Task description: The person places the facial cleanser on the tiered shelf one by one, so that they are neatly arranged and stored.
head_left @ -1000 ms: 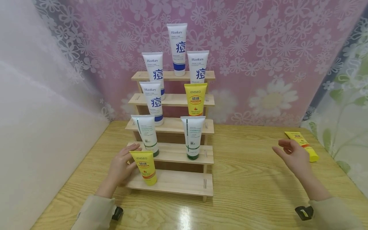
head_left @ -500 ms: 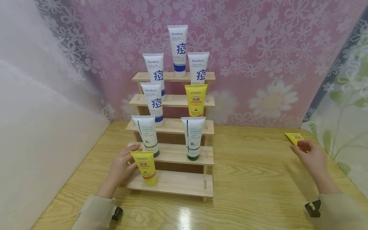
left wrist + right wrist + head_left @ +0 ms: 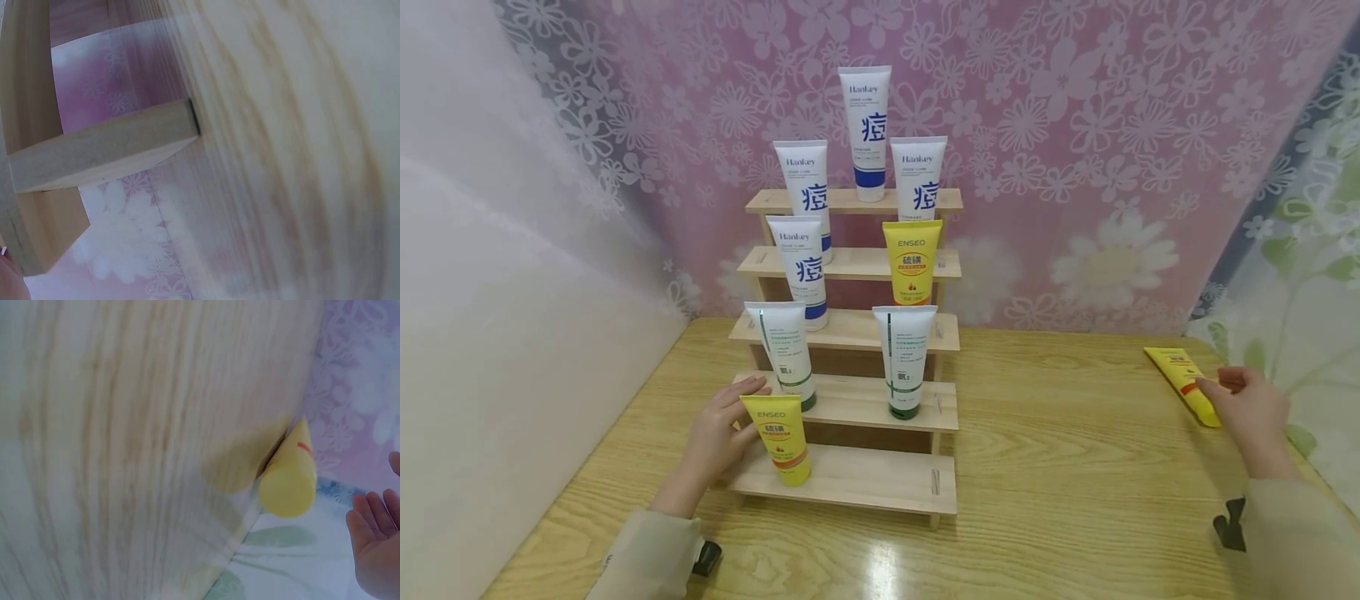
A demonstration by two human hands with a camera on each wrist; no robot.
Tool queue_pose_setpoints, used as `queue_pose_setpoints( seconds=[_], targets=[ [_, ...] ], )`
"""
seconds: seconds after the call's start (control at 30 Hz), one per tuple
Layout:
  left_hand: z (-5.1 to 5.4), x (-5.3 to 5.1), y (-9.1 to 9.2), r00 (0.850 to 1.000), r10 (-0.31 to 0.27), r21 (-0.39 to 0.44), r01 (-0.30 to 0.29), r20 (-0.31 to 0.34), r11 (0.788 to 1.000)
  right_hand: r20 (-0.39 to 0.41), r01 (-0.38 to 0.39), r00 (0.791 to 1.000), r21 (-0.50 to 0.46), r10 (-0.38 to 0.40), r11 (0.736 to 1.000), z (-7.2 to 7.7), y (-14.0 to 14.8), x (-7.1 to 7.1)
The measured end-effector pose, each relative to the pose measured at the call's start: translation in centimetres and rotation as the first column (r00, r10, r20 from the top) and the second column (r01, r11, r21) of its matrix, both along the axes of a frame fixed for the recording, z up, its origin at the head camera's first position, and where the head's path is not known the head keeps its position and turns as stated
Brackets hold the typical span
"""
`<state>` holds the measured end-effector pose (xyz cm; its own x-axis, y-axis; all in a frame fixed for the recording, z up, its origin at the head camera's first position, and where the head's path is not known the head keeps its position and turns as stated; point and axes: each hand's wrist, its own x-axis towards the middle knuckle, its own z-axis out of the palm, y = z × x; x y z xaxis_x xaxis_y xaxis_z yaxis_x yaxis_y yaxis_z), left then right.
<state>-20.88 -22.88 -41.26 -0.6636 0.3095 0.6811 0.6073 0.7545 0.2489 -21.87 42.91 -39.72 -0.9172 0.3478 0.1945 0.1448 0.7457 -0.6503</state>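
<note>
In the head view my right hand (image 3: 1251, 408) is at the cap end of a yellow squeeze tube (image 3: 1182, 383) lying on the table at the right. The right wrist view shows a gap between that hand (image 3: 378, 547) and the tube (image 3: 289, 487); nothing is gripped. My left hand (image 3: 718, 433) rests at the left end of the stepped wooden rack (image 3: 880, 479), fingers extended beside the lower shelves. A yellow tube (image 3: 782, 442) stands on the bottom shelf and partly hides this hand. In the left wrist view, only a sliver of hand shows beside the rack (image 3: 106, 140).
Two white-and-green tubes stand on the second shelf, the right one (image 3: 905, 358) apart from the left one (image 3: 781, 350). Higher up are several white-and-blue tubes (image 3: 865, 133) and another yellow tube (image 3: 912, 258). A white wall (image 3: 535, 292) borders the table (image 3: 1060, 475) at left.
My right hand has moved right, past the lying yellow tube to its cap end. The tube's cap end has shifted slightly left. The left hand stays at the rack.
</note>
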Motion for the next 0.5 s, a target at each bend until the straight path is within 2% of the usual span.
queue_pose_setpoints(
  seconds=[0.2, 0.37, 0.5],
  targets=[
    [0.0, 0.1, -0.1, 1.000, 0.004, -0.005, -0.005, -0.007, 1.000, 0.068, -0.011, 0.998, 0.031, 0.009, 0.999, -0.5, 1.1, -1.2],
    [0.0, -0.1, -0.1, 1.000, -0.016, 0.001, 0.016, -0.025, 1.000, 0.079, -0.033, 0.997, 0.114, 0.024, 0.993, -1.1, 2.0, -2.0],
    [-0.2, -0.2, -0.1, 1.000, -0.006, -0.004, 0.006, -0.016, 1.000, 0.097, -0.032, 0.995, 0.163, 0.017, 0.986, -1.5, 2.5, -2.3]
  ],
)
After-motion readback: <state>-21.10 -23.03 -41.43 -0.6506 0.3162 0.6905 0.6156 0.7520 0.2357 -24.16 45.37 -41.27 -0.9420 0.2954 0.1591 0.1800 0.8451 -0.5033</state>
